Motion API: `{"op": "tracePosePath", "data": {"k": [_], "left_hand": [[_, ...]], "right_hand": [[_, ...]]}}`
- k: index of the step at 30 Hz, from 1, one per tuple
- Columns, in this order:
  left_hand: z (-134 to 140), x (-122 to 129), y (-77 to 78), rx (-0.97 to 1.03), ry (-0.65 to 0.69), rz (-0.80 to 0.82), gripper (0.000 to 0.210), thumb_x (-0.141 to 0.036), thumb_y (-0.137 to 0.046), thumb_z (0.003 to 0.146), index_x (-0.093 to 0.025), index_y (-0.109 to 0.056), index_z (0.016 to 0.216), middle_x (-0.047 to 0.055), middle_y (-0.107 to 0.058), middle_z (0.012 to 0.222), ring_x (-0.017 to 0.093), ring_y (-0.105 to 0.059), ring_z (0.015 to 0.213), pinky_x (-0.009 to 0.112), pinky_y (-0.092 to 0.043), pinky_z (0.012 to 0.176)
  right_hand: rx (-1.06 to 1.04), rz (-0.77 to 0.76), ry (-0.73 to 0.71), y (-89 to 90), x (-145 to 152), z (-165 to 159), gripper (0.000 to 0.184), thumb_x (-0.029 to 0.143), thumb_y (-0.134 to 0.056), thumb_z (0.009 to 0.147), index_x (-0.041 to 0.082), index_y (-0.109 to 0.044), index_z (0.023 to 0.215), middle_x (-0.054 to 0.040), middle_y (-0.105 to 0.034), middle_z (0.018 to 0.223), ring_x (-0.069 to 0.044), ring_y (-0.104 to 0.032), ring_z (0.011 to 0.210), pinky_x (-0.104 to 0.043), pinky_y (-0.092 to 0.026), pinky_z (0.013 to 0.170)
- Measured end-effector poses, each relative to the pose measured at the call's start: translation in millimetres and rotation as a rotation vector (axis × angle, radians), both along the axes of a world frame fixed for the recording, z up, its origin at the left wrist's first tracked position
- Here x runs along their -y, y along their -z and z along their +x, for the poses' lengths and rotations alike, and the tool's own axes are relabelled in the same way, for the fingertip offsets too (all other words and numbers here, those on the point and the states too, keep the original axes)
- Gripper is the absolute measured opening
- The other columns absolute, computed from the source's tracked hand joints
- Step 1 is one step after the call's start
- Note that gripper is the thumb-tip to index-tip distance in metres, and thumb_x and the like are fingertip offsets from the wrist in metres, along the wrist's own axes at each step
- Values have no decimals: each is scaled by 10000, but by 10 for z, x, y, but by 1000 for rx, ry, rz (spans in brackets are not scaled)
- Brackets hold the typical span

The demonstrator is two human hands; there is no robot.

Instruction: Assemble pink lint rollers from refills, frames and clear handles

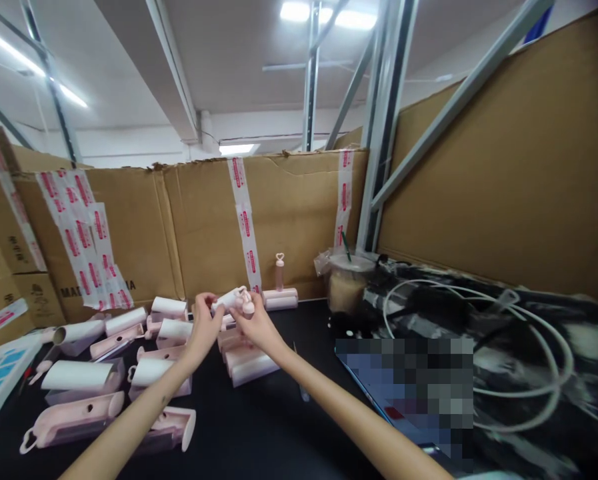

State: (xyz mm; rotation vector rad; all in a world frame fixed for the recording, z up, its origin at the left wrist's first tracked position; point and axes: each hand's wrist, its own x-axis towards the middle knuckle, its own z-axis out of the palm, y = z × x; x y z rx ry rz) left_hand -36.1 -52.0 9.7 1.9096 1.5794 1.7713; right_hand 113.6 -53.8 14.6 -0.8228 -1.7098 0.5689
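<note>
Near the far side of the black table, my left hand is closed around the white roll of a small lint roller. My right hand grips the pink handle end of the same piece; its fingers partly hide how the parts meet. Just below my hands lies a stack of pink and white lint rollers. Behind them, a pink piece with a heart-shaped loop stands upright beside another white roll.
Several pink lint rollers with white rolls lie at the left, near a white-and-blue tray. At right are a drink cup, a white cable and a partly blurred-out device. A cardboard wall closes off the back.
</note>
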Motion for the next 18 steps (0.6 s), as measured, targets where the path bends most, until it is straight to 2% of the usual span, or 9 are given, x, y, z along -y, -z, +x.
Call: {"op": "tracePosePath", "data": {"k": [3,4,5,7,9,10,14,18], "left_hand": [[35,336,153,-101,22,-11,237,-372,-550,739,-187,-496,877,46,-512,877,243,-479,928,434,-349,881],[49,440,200,-131,31,-23,255,-388,-566,719,-188,-504,865,44,-512,861,249,-480,908,436,-351,867],[63,532,243,-180,40,-43,287,-401,-589,693,-187,-515,869,48,-512,863,259,-476,908,437,-349,856],[92,666,306,-411,79,-139,434,-468,-627,642,-185,-528,956,74,-516,973,286,-449,976,439,-324,876],[116,721,333,-558,146,-222,602,-524,-670,581,-194,-514,1060,90,-508,1081,303,-424,1033,429,-307,895],[124,722,333,-586,181,-257,632,-523,-684,569,-200,-509,1084,89,-512,1105,301,-427,1037,417,-310,895],[133,657,270,-542,248,-321,495,-394,-678,631,-221,-515,1066,65,-549,1098,273,-466,1020,384,-339,877],[122,659,235,-393,221,-304,615,-334,-702,587,-200,-440,1127,87,-529,1134,280,-468,1079,392,-348,903]], "right_hand": [[65,-5,-11,-10,45,172,769,453,-707,627,152,-308,1212,-115,-548,1072,-228,-566,949,-331,-449,786],[118,0,-31,-6,71,253,810,459,-727,602,146,-305,1218,-117,-543,1077,-227,-564,945,-329,-446,792],[185,13,-53,6,100,335,779,462,-729,602,145,-338,1197,-109,-548,1059,-221,-565,923,-322,-446,785],[319,65,-85,53,156,474,541,454,-681,672,156,-460,1065,-72,-571,972,-199,-563,855,-297,-446,747],[384,115,-95,119,206,555,323,433,-607,755,165,-524,916,-35,-581,867,-175,-552,783,-268,-436,700],[388,127,-97,148,229,573,278,425,-577,784,167,-530,877,-21,-580,824,-164,-546,754,-254,-430,679],[316,135,-46,168,333,573,248,420,-536,818,172,-522,827,3,-582,759,-144,-544,702,-226,-414,634],[250,158,38,121,439,555,201,386,-556,807,187,-529,812,7,-598,745,-141,-558,683,-227,-417,638]]}}
